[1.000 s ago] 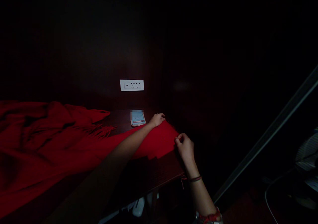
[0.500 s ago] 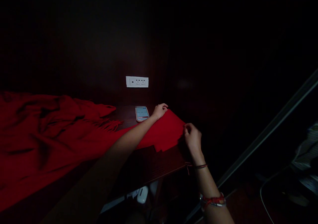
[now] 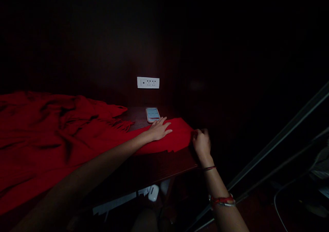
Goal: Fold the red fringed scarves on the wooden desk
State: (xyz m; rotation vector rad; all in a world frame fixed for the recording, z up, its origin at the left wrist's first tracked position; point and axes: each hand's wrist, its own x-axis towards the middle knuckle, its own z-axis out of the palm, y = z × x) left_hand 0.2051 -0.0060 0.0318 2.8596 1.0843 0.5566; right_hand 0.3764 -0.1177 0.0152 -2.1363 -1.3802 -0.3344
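A red fringed scarf (image 3: 84,136) lies across a dark wooden surface, rumpled on the left and drawn into a flatter, narrower strip on the right. My left hand (image 3: 158,129) rests on this strip, palm down with its fingers spread. At the strip's right end, my right hand (image 3: 202,142) is closed on the scarf's edge; the fingertips are partly in shadow. A phone (image 3: 153,114) with a lit screen lies just beyond my left fingers.
A white wall socket (image 3: 148,82) sits on the dark panel behind. Below the surface's front edge (image 3: 164,175) are a white rounded object (image 3: 153,193) and some pale sheets. A pale cable (image 3: 276,208) and a long slanting rail (image 3: 277,136) run at the right.
My left hand has come back from the strip's far edge toward me and spread flat on the scarf. The right hand stays at the scarf's end. The view has shifted slightly.
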